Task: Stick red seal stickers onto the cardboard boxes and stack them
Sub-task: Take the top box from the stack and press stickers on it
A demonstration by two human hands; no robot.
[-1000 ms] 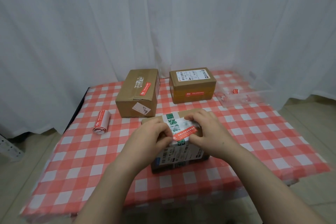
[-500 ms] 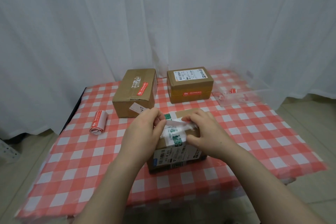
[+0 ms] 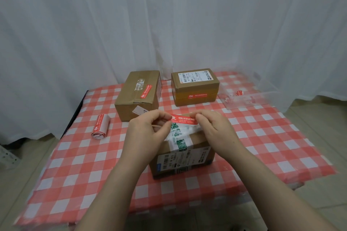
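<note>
Cardboard boxes, three in all, sat on the bench. Two stood at the far side, apart from each other: the left far box (image 3: 137, 99) bore a red seal across its top, and the right far box (image 3: 195, 88) a seal on its front and a white label on top. A sticker roll (image 3: 100, 126) lay well to the left. Both forearms crossed the near box (image 3: 184, 155) and hid its sides.

A red-and-white checked cloth (image 3: 75, 165) covered the bench. White curtains (image 3: 169, 24) hung behind, and pale floor showed at either side.

A clear plastic tray (image 3: 249, 102) at the far right held a few red stickers, blurred.

The left hand (image 3: 148, 133) and right hand (image 3: 216, 131) each pinched one end of the red seal sticker (image 3: 185, 119), stretched level over the near box's taped top. Whether it touched could not be told.
</note>
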